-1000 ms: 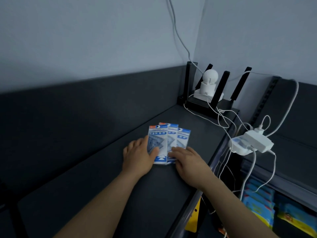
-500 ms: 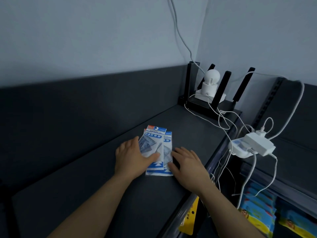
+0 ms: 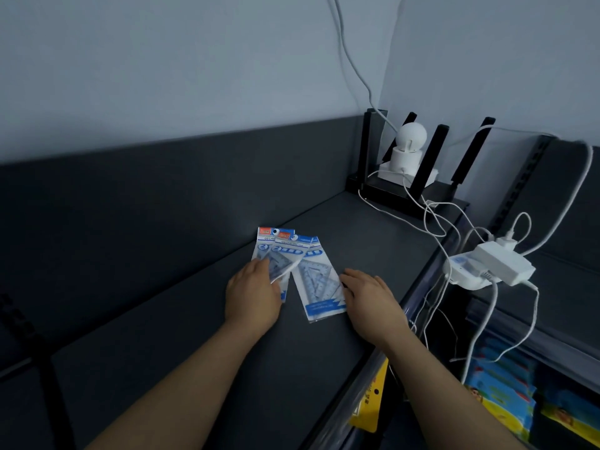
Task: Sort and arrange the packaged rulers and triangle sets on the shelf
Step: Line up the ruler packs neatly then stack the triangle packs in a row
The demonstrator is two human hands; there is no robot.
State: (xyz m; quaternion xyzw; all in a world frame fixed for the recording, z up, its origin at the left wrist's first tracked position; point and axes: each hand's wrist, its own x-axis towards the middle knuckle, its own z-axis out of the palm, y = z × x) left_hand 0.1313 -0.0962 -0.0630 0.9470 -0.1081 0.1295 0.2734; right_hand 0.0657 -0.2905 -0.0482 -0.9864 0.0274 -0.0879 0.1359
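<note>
Nearest, a yellow tag point(image 3: 370, 402) hangs off the front edge of the dark shelf point(image 3: 194, 368), and coloured packs point(image 3: 500, 388) sit on the lower shelf to the right. Both forearms reach in over the shelf top. The left hand point(image 3: 253, 295) lies on the left packet point(image 3: 263, 242) and the middle packet point(image 3: 290, 254) of triangle sets. The middle one's lower edge curls up by the thumb, and I cannot tell whether the thumb is tucked under it or the hand only presses down. The right hand point(image 3: 371, 298) is flat and relaxed, its fingertips touching the outer edge of the right packet point(image 3: 319, 284). Half a second ago the packets lay nearly stacked between the hands; now they fan out in three, with the right packet swung away at its lower end and the header cards overlapping at the top. Further right, a white power strip point(image 3: 487, 266) with an adapter hangs off the shelf edge, and white cables point(image 3: 431, 222) trail across the surface. At the far corner stands a black router point(image 3: 422, 190) with upright antennas, and a white camera point(image 3: 410, 142) sits on it against the pale wall point(image 3: 194, 76).
</note>
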